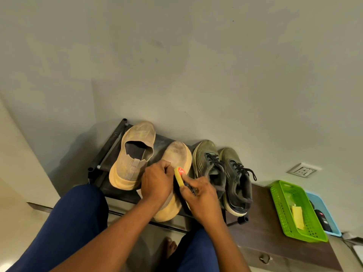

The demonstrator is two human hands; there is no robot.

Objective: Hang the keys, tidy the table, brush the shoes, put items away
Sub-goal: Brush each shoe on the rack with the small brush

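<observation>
- Left hand (157,181) grips tan shoe (177,154) on black rack (110,154).
- Right hand (200,195) holds yellow brush (179,176) against that shoe.
- Green basket (280,211) well right.

- This is a home, most likely the entrance corner where shoes are kept.
- Under the hands (176,185) stands a low black shoe rack (110,154) against a plain painted wall (196,65).
- On the rack, beside and beyond the hands, there are worn beige slip-on shoes (135,152) and dark olive laced trainers (222,173).
- To the right of the hands is a dark wooden surface (261,222) with a drawer handle (265,259), like house furniture.
- On it, far right of the hands, lie a green plastic basket (282,218) and a blue basket (322,209) with small household things.
- Above the baskets a wall socket (303,170) is set low in the wall.
</observation>
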